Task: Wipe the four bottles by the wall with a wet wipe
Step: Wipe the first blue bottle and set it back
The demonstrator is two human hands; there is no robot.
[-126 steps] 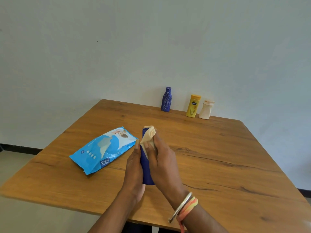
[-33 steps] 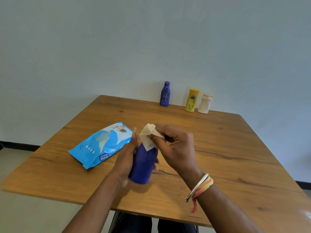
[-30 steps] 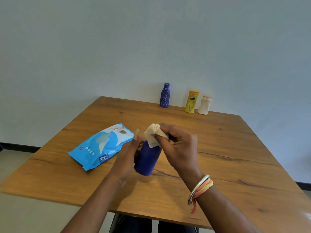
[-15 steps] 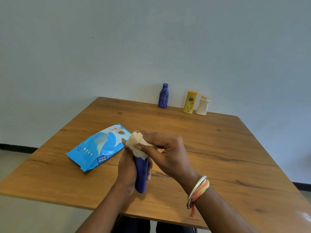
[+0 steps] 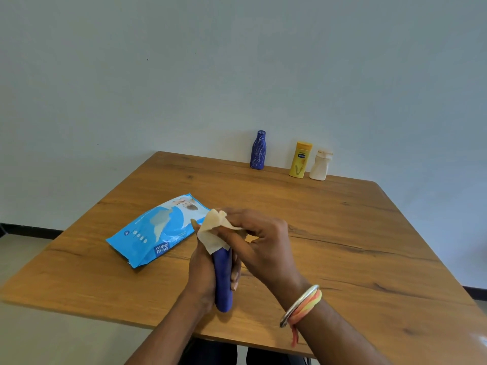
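My left hand [image 5: 201, 272] grips a plain dark blue bottle [image 5: 223, 280] upright over the near part of the wooden table [image 5: 342, 246]. My right hand [image 5: 259, 246] pinches a crumpled cream wet wipe [image 5: 212, 231] against the bottle's top, which the wipe hides. Three bottles stand by the wall at the far edge: a blue patterned bottle [image 5: 258, 150], a yellow bottle [image 5: 300, 159] and a white bottle [image 5: 320, 165].
A light blue pack of wet wipes [image 5: 158, 230] lies flat on the table just left of my hands. The table's near edge runs below my wrists. A metal bangle and orange threads [image 5: 301, 304] circle my right wrist.
The blue bottle has swung from tilted to nearly upright in my left hand. My right hand with the wipe has slid left over the bottle's top.
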